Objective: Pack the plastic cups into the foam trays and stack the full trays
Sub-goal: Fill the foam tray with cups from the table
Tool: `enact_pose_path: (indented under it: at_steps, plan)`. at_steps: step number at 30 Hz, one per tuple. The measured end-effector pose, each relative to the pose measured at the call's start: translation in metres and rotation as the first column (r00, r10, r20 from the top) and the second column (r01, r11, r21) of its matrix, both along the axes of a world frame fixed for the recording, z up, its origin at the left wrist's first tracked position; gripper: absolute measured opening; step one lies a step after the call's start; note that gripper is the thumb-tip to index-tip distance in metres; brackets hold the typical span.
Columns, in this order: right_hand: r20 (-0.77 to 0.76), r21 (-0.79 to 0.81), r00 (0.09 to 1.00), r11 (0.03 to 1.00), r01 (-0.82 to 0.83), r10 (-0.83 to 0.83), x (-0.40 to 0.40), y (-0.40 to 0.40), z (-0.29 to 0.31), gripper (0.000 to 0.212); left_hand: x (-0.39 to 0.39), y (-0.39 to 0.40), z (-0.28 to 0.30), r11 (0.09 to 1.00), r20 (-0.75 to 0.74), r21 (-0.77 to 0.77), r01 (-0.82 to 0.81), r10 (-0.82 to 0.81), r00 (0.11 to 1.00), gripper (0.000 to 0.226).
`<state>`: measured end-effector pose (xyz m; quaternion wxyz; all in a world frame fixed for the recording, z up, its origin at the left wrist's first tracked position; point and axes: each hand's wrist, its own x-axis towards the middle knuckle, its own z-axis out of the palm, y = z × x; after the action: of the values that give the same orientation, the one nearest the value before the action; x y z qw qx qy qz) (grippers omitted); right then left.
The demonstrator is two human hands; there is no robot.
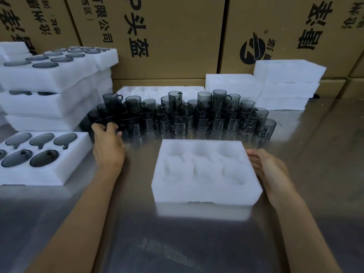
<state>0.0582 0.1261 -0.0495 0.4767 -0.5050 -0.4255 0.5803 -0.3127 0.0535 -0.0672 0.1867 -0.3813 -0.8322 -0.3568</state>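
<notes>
surroundings: steel table (197, 243), shiny; cardboard boxes (167, 36) with printed characters wall off the far edge.
cups: smoky grey cups (177, 115) with handles, a crowded cluster across mid-table, some stacked two high; too many and too overlapped to count.
empty tray: foam tray (206, 174) front centre, six pockets in two rows of three, all empty; just in front of the cluster.
filled tray: tray (45, 170) at left on the table, five cups plainly showing, a sixth cut by the frame edge.
full stack: stack (49, 91) of trays behind it at far left; top one shows about ten cup rims, cups showing in the layer below; lower layers' contents unclear.
spare trays: pile (285, 85) at far right, three layers, plus a lower block (232, 83) beside it; one flat tray (157, 90) lies behind the cups.
left hand: left hand (108, 146) at the cluster's left end, fingers curled over a cup rim (102, 123); touching it, firm grip cannot tell.
right hand: right hand (264, 166) flat against the empty tray's right side, fingers straight, holding nothing.
in the way: filled tray sits just left of the left hand; cups block the flat tray behind.
open room: bare table in front of the empty tray and to its right; narrow strip between empty tray and cups; gap between the filled tray and the empty tray holds the left forearm.
</notes>
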Motion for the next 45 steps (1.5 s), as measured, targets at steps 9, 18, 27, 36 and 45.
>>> enact_pose_path:
  at_steps: [9, 18, 27, 36, 45]
  plan:
    - [0.066, 0.096, 0.975, 0.971, -0.218, 0.212, -0.015, -0.013, 0.004, 0.035, 0.038, -0.007, 0.007, 0.988, -0.042, 0.087, 0.126, -0.122, 0.992, 0.032]
    - [0.062, 0.092, 0.982, 0.979, -0.183, 0.178, -0.007, -0.021, 0.004, 0.036, 0.066, -0.041, 0.001, 0.952, 0.11, 0.238, 0.191, -0.222, 0.969, 0.026]
    - [0.179, 0.254, 0.984, 0.966, -0.04, -0.006, 0.003, -0.033, 0.01, 0.032, 0.113, -0.07, 0.026, 0.818, 0.031, 0.357, 0.451, -0.493, 0.87, 0.029]
    - [0.151, 0.49, 0.944, 0.808, -0.328, 0.292, -0.057, -0.086, 0.044, 0.042, 0.164, -0.076, 0.043, 0.692, -0.199, 0.118, 0.712, -0.686, 0.7, 0.05]
    - [0.167, 0.461, 0.942, 0.822, -0.335, 0.29, -0.072, -0.09, 0.031, 0.056, 0.169, -0.079, 0.042, 0.661, -0.241, 0.057, 0.748, -0.718, 0.653, 0.058]
